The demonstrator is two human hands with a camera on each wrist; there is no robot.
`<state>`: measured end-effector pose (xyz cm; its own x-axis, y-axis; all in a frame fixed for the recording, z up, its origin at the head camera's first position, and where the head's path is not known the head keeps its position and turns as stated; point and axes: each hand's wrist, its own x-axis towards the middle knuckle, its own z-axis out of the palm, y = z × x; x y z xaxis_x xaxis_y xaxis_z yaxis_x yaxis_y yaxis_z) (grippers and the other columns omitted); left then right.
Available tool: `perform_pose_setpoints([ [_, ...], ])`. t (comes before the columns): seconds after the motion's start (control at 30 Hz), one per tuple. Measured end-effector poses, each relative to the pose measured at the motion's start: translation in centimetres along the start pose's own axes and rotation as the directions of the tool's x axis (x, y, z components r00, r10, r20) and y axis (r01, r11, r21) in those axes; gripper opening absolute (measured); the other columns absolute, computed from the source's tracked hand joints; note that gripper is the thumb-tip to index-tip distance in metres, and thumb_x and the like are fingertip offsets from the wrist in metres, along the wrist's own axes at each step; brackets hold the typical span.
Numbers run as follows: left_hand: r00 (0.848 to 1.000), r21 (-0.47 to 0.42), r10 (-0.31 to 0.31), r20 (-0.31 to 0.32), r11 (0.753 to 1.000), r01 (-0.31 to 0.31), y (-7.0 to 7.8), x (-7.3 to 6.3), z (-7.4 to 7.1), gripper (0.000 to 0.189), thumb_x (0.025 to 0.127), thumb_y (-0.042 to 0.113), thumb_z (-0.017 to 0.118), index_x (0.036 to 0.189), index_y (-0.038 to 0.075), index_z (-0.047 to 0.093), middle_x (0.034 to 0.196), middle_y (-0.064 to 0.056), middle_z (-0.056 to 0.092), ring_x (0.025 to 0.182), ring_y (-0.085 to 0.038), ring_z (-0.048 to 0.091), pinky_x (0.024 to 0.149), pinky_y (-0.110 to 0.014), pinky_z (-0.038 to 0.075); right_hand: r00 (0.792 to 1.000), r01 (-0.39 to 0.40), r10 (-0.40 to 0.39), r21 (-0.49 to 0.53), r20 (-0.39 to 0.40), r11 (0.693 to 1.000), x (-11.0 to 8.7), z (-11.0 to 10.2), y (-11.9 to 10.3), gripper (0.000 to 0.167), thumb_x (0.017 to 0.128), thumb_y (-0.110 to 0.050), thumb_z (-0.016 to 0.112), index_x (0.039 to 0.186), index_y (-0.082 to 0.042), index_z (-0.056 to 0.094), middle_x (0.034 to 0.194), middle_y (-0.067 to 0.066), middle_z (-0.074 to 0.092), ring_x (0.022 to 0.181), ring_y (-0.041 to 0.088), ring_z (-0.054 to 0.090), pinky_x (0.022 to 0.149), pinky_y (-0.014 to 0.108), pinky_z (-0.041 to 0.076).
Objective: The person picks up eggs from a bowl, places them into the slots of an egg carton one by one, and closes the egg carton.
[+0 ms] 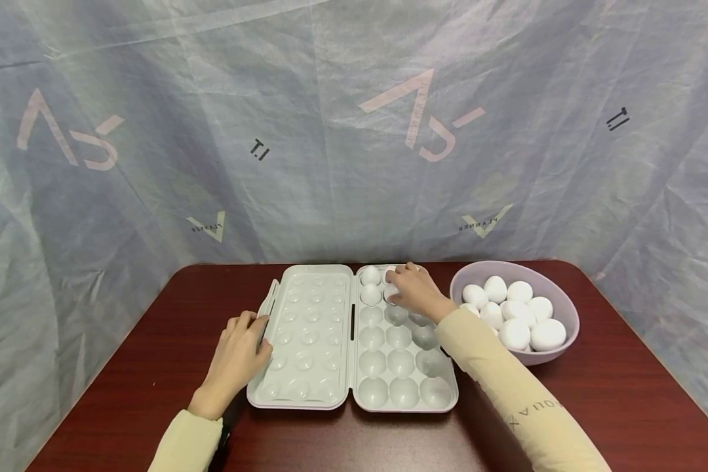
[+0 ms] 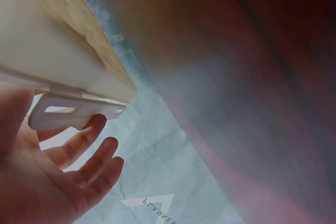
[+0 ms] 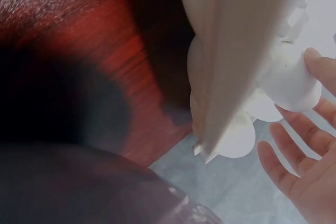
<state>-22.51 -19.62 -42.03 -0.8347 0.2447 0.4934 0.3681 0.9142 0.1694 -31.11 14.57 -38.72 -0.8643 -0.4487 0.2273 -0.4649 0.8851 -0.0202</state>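
A white egg carton [image 1: 351,341] lies unfolded on the table, lid to the left and cupped tray to the right. My right hand [image 1: 415,290] reaches over the tray's far end. Its thumb and fingers pinch a white egg [image 3: 291,83], which sits close over the cups; the hand partly hides it. Other eggs, such as this egg [image 1: 370,295], rest in the cups at the far left of the tray. At the lid's outer left edge, my left hand [image 1: 236,347] touches the latch flap [image 2: 76,109] with loosely extended fingers.
A pale purple bowl [image 1: 569,314] heaped with white eggs stands right of the tray, behind the right forearm. The dark red table [image 1: 124,373] ends at a hanging grey printed sheet [image 1: 313,164].
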Motion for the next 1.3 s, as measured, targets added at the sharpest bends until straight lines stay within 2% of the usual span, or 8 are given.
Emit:
perform_pose_setpoints([
  [0.2,1.000,0.003,-0.001,0.001,1.000,0.001,-0.01,0.02,-0.04,0.038,0.074,0.008,0.060,0.110,-0.002,0.063,0.106,-0.019,0.055,0.095,-0.039,0.050,0.072,-0.048,0.042,0.998,-0.020,0.020,-0.003,0.058,1.000,0.07,0.07,-0.13,0.036,0.079,-0.027,0.069,0.111,-0.012,0.060,0.104,0.006,0.061,0.097,0.029,0.051,0.079,0.047,0.044],
  [0.4,1.000,0.003,-0.001,0.000,1.000,0.001,0.02,0.03,-0.05,0.038,0.074,0.008,0.060,0.110,-0.003,0.063,0.106,-0.019,0.055,0.095,-0.039,0.050,0.071,-0.048,0.041,0.997,-0.015,0.014,0.011,0.078,1.000,-0.01,0.17,-0.13,0.036,0.081,-0.025,0.067,0.113,-0.011,0.060,0.105,0.007,0.060,0.099,0.029,0.050,0.074,0.044,0.046],
  [1.3,1.000,-0.001,0.003,0.000,1.000,-0.003,0.00,-0.03,0.09,0.038,0.074,0.008,0.060,0.110,-0.002,0.063,0.105,-0.019,0.055,0.094,-0.039,0.050,0.071,-0.048,0.041,0.998,-0.031,0.028,0.041,0.063,0.999,-0.13,0.43,0.18,0.037,0.081,-0.024,0.067,0.115,-0.010,0.060,0.108,0.008,0.060,0.099,0.031,0.051,0.078,0.046,0.046],
])
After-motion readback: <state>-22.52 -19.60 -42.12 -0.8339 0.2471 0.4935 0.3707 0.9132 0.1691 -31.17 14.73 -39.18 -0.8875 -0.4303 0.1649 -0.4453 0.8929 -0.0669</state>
